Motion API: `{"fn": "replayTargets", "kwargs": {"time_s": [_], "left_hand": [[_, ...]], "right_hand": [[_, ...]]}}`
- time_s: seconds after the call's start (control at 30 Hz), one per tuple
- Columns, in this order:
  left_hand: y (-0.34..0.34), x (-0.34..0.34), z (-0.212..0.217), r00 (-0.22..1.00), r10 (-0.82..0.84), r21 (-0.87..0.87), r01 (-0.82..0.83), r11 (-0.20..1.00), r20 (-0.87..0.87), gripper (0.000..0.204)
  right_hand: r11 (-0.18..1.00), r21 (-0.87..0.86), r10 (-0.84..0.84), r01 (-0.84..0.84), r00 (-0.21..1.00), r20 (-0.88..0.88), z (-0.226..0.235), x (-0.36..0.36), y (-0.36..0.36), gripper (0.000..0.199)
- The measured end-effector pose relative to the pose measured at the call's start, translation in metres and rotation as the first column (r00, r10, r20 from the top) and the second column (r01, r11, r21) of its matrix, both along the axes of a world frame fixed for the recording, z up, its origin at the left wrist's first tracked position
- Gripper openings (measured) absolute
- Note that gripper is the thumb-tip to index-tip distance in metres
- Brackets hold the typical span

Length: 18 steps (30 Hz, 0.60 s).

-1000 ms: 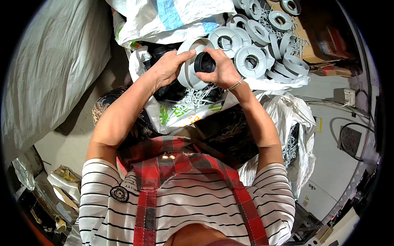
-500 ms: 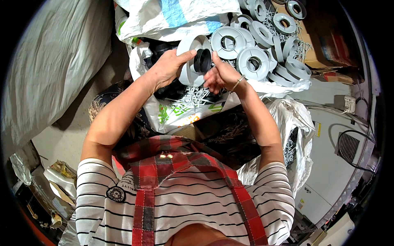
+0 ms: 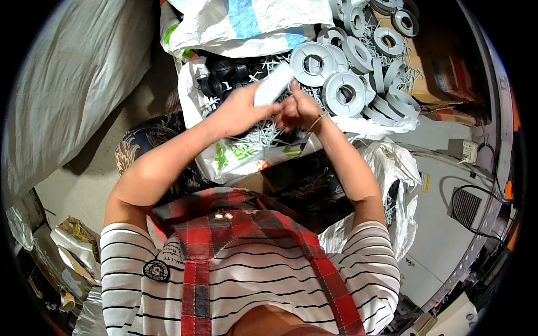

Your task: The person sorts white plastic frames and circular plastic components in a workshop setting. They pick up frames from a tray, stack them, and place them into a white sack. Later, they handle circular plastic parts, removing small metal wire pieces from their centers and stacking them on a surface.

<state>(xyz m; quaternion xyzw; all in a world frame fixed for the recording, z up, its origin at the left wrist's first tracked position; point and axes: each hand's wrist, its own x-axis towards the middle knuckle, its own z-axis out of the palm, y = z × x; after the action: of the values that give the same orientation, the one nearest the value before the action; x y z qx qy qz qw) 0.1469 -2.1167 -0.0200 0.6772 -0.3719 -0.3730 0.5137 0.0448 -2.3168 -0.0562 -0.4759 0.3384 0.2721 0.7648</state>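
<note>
My left hand (image 3: 242, 111) is closed on a light grey plastic ring (image 3: 273, 85), which is tilted edge-on and smeared by motion. Just right of the ring is my right hand (image 3: 302, 107), its thumb raised and its other fingers blurred near the left fingertips; whether it grips anything is unclear. The black threaded ring that was against the grey one is hidden. Below both hands lie many small white plastic crosses (image 3: 266, 133) in an open white sack (image 3: 227, 165). Black plastic rings (image 3: 224, 71) are heaped to the left of them.
Several grey flanged rings (image 3: 343, 94) are piled at the right, among more crosses on cardboard (image 3: 413, 56). A folded white sack (image 3: 246, 25) covers the far side. A big pale sack (image 3: 73, 84) stands at left. Another white bag (image 3: 400, 173) and a grey cabinet (image 3: 431, 224) are on the right.
The grey ring has turned from facing up to edge-on, hiding the black ring. My left hand has rolled over and moved slightly down; my right hand stays close beside it.
</note>
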Motion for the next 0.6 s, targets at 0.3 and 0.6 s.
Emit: {"fn": "replayTargets", "kwargs": {"time_s": [0.3, 0.6], "left_hand": [[-0.003, 0.03, -0.002, 0.957, 0.254, 0.03, -0.261, 0.965, 0.142, 0.057], [-0.007, 0.046, -0.017, 0.734, 0.633, 0.11, -0.628, 0.771, -0.247, 0.048]], "right_hand": [[-0.515, -0.845, 0.495, -0.141, 0.756, -0.428, -0.099, 0.035, -0.091, 0.052], [-0.14, -0.983, 0.465, -0.118, 0.869, -0.171, -0.015, 0.089, -0.045, 0.044]]}}
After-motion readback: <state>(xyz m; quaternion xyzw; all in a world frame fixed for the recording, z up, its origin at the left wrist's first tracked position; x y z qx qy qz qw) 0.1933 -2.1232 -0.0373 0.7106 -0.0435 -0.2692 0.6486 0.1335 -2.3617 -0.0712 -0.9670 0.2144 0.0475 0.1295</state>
